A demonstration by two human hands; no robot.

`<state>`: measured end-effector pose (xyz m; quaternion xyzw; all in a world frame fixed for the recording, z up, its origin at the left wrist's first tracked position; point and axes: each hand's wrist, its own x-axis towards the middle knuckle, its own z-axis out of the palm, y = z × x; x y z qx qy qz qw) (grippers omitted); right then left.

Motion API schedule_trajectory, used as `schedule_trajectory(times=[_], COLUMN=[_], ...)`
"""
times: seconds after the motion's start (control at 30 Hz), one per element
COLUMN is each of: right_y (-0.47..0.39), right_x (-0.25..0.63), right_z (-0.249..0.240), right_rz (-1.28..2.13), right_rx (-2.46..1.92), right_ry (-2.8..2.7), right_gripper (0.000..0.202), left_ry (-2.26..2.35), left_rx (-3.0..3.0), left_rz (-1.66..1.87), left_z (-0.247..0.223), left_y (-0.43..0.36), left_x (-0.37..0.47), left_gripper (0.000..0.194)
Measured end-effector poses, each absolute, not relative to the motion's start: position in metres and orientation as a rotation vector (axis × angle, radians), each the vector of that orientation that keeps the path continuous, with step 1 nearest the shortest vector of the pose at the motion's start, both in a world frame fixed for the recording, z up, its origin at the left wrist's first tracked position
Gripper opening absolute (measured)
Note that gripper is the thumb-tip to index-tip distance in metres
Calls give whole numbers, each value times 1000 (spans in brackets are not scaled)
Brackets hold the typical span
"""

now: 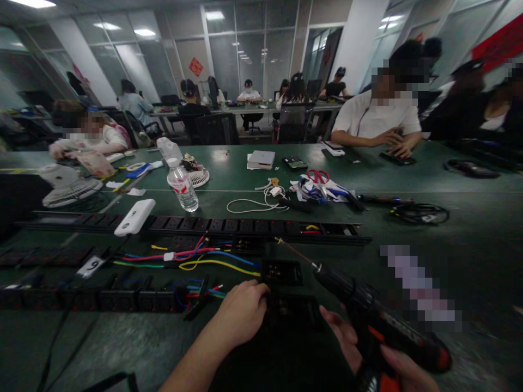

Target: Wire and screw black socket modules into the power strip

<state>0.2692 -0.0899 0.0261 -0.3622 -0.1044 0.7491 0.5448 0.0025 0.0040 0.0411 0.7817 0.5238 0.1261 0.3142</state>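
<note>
My right hand (392, 359) is wrapped round the grip of a black and orange power screwdriver (379, 316), whose long bit points up and left. My left hand (245, 307) has its fingers curled at the left edge of a black socket housing (294, 310). Just beyond it lies another black module (281, 271), with blue and yellow wires (224, 264) running into its left side. A small screw or similar bit of metal seems to sit at the bit's tip, too small to make out.
Long black socket strips (216, 224) run across the green table (220, 201). Behind them stand a water bottle (182, 185), a white power bank (134, 216), a looped cable (253, 206) and red scissors (317, 176). A person (379, 120) works across the table.
</note>
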Motion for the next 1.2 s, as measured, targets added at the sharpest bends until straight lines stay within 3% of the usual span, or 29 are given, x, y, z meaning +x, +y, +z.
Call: schedule_trajectory(times=[0.13, 0.73, 1.0, 1.2], right_y=[-65, -67, -68, -71], right_x=[256, 243, 241, 243], right_z=[27, 15, 22, 18], right_rz=[1656, 1555, 1523, 1524], right_rx=[-844, -872, -834, -871], right_ry=[-354, -607, -818, -801], right_gripper=[33, 48, 35, 43], left_ry=[1355, 1070, 1246, 1462], left_rx=[2026, 1853, 1882, 1911], left_rz=[239, 347, 342, 373], left_z=[42, 45, 34, 25], left_y=[9, 13, 3, -8], left_x=[3, 4, 6, 10], left_gripper=[35, 57, 58, 51])
